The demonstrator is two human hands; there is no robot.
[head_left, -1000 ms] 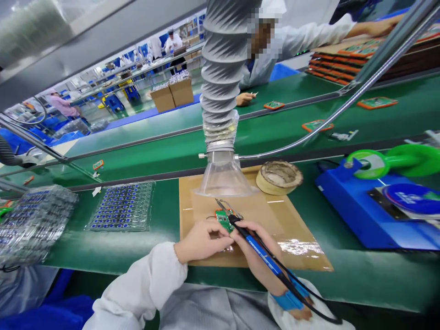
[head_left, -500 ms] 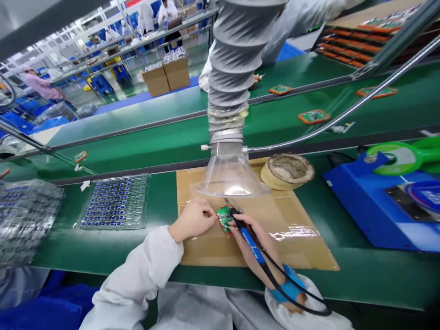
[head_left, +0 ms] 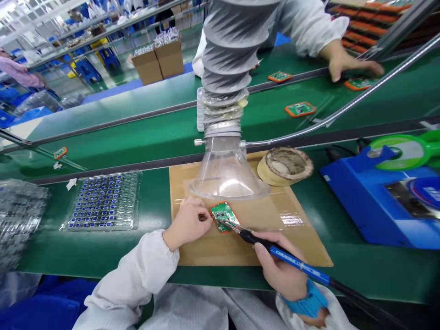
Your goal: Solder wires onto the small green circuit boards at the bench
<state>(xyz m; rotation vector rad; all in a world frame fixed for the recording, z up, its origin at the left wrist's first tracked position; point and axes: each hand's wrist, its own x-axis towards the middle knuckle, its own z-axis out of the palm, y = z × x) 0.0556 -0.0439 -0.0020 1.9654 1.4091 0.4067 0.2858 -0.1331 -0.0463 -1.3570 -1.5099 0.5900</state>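
Observation:
A small green circuit board (head_left: 225,215) lies on a brown cardboard mat (head_left: 292,243) on the green bench. My left hand (head_left: 187,222) rests on the mat with its fingers pinched against the board's left edge. My right hand (head_left: 280,266) is wrapped round a blue-handled soldering iron (head_left: 292,261), and the iron's tip touches the board's lower right part. A clear funnel hood (head_left: 227,172) on a grey ribbed hose (head_left: 228,55) hangs just above and behind the board.
A clear tray of blue parts (head_left: 103,201) lies left of the mat, a round sponge tin (head_left: 285,165) behind it, a blue machine (head_left: 381,197) to the right. Across the green belt (head_left: 137,137) a co-worker's hand (head_left: 347,64) presses an orange-framed board (head_left: 359,84). Another board (head_left: 300,109) sits nearby.
My right hand has drawn back toward me and laid the iron flatter, tip still on the board. The board now lies uncovered. The co-worker's hand has come down onto a board on the belt.

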